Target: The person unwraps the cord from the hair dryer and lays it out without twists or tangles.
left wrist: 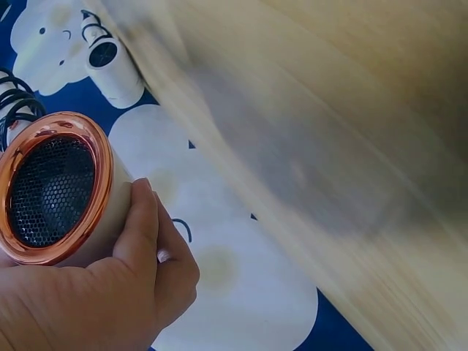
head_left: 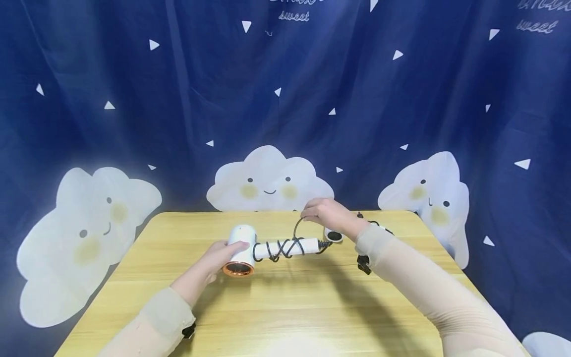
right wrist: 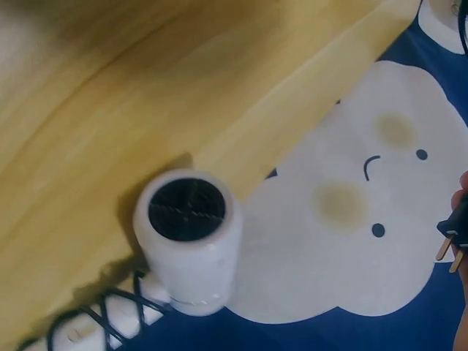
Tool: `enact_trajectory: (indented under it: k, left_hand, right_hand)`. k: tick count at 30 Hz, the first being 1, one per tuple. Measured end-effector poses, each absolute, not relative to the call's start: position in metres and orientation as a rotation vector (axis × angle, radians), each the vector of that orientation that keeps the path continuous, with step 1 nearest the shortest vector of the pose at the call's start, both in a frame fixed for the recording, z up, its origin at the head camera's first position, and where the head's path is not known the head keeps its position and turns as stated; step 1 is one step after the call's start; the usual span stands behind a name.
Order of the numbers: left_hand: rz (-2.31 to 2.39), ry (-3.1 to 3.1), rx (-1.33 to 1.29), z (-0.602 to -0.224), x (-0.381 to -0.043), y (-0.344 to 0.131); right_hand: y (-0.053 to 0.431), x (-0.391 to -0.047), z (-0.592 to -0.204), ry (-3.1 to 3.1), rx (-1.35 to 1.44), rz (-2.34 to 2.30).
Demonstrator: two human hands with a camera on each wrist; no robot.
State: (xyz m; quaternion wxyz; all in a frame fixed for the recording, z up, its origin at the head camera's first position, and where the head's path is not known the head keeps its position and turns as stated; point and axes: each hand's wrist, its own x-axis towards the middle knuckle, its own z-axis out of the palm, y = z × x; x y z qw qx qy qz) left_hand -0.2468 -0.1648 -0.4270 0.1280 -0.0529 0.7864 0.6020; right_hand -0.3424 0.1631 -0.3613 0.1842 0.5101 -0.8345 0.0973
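In the head view, my left hand (head_left: 213, 260) grips the barrel of a white hair dryer (head_left: 242, 235) with a copper-coloured rim. Its handle points right, with a black cord (head_left: 285, 246) wound around it in crossing loops. My right hand (head_left: 331, 215), raised above the handle's end, holds the cord's free end, and a length of cord curves down from it to the handle. At the right edge of the right wrist view, a black two-pin plug (right wrist: 459, 223) shows at the fingers. The left wrist view shows the dryer's dark mesh outlet (left wrist: 55, 191) close by, with thumb and fingers around the barrel.
A second white hair dryer (right wrist: 197, 267) lies on the wooden table (head_left: 285, 302) behind my right hand, its handle also wrapped in black cord. Part of it is hidden by my right arm in the head view. A blue curtain (head_left: 285, 124) with clouds hangs behind the table.
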Motion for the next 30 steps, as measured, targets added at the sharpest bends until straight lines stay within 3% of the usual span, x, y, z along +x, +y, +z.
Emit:
enact_trajectory:
  k: [18, 30]
  left_hand:
    - [1.816, 2.245, -0.160, -0.429, -0.248, -0.164]
    - [1.842, 2.196, -0.133, -0.429, -0.250, -0.162]
  right_hand:
    - [0.172, -0.347, -0.416, -2.511, 1.182, 0.838]
    - [0.186, -0.342, -0.437, -2.491, 1.281, 0.986]
